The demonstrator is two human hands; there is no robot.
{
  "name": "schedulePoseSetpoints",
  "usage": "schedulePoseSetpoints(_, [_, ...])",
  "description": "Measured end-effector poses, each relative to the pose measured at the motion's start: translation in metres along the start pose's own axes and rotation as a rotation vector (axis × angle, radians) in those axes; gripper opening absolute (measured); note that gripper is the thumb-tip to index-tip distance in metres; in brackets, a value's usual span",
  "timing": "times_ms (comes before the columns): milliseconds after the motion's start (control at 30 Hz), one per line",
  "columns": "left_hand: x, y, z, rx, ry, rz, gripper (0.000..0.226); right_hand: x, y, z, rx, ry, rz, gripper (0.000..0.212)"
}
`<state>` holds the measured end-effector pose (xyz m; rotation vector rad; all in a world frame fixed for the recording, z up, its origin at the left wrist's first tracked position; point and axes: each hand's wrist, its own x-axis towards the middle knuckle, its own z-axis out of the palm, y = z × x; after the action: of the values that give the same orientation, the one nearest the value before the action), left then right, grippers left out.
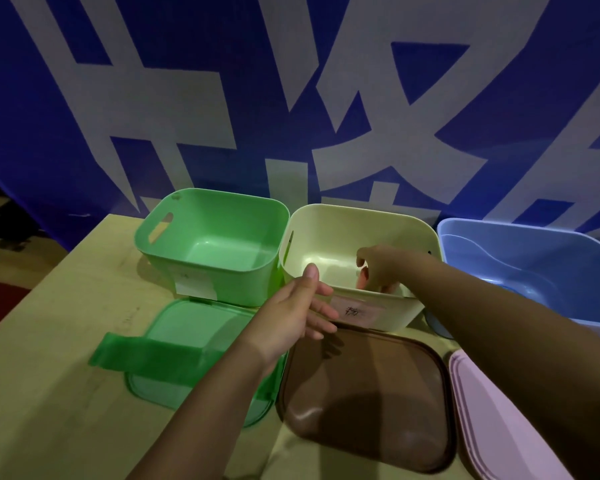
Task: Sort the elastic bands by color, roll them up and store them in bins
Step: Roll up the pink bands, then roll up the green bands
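A cream bin [413,230] with a handwritten label stands in the middle of the row. My right hand [381,268] reaches down inside it. Its curled fingers hold a small reddish-orange piece [362,278], seemingly a rolled band, mostly hidden by the hand. My left hand [298,310] rests on the bin's front wall with straight, spread fingers and its thumb up at the rim. A flat green elastic band [142,355] lies across the green lid [194,323]. The green bin [219,202] to the left looks empty.
A blue bin [534,237] stands at the right, against a blue and white banner. In front of the bins lie a brown lid [368,403] and a pink lid [499,431]. The wooden table [49,393] ends at the left.
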<state>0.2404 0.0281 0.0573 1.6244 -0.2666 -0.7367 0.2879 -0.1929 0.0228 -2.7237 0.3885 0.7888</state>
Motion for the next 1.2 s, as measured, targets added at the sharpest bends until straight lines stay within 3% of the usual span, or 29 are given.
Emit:
schedulePoseSetpoints(300, [-0.015,0.015,0.007,0.064,-0.005,0.042,0.048,-0.035,0.002,-0.023,-0.024,0.055,0.029,0.083])
schedulePoseSetpoints(433, [-0.04,0.022,-0.002,0.215,0.029,0.118,0.024,-0.082,-0.012,-0.036,0.011,0.359,-0.078,0.068])
schedulePoseSetpoints(567, [-0.06,0.006,-0.023,0.401,0.096,0.124,0.009,-0.137,-0.039,-0.026,0.241,0.736,-0.246,0.045])
schedulePoseSetpoints(633, [-0.061,-0.012,-0.032,0.526,0.132,0.072,0.007,-0.162,-0.055,-0.007,0.355,0.818,-0.341,0.039])
schedulePoseSetpoints(733, [-0.048,-0.047,-0.044,0.782,0.198,0.048,0.01,-0.182,-0.072,0.035,0.43,0.762,-0.437,0.036])
schedulePoseSetpoints(800, [-0.036,-0.068,-0.048,0.949,0.2,0.064,0.025,-0.179,-0.076,0.064,0.429,0.704,-0.448,0.036])
schedulePoseSetpoints(1000, [-0.001,-0.096,-0.06,1.351,-0.046,-0.015,0.06,-0.157,-0.06,0.119,0.418,0.761,-0.457,0.037])
schedulePoseSetpoints(1200, [0.009,-0.088,-0.054,1.413,-0.142,-0.084,0.048,-0.163,-0.049,0.138,0.453,0.824,-0.543,0.035])
